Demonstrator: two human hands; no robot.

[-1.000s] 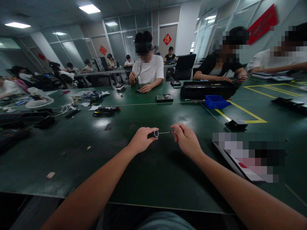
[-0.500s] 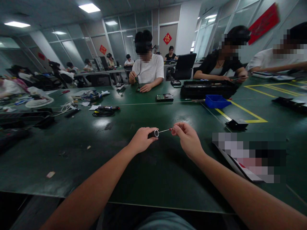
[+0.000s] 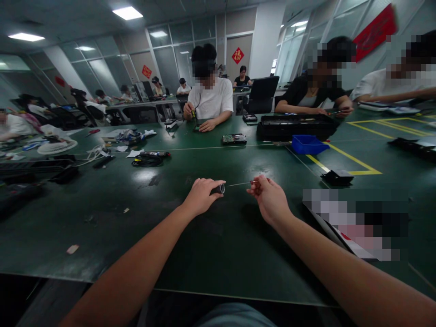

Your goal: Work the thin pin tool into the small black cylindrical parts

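My left hand (image 3: 201, 195) is closed around a short black cylinder with a silver ring at its open end (image 3: 220, 188), held just above the green table (image 3: 218, 245). My right hand (image 3: 269, 197) pinches the red-handled end of a thin metal rod (image 3: 241, 183). The rod's tip points at the cylinder's opening and sits a little apart from it. Both forearms reach in from the bottom of the view.
A flat white and black panel (image 3: 337, 236) lies to the right of my right hand. Further back are a blue tray (image 3: 306, 144), a black case (image 3: 296, 126), a circuit board (image 3: 234, 139) and a cable coil (image 3: 148, 159). Several people sit working across the table.
My right hand has drawn the rod to the right, out of the cylinder's opening. The left hand has stayed in place with the cylinder.
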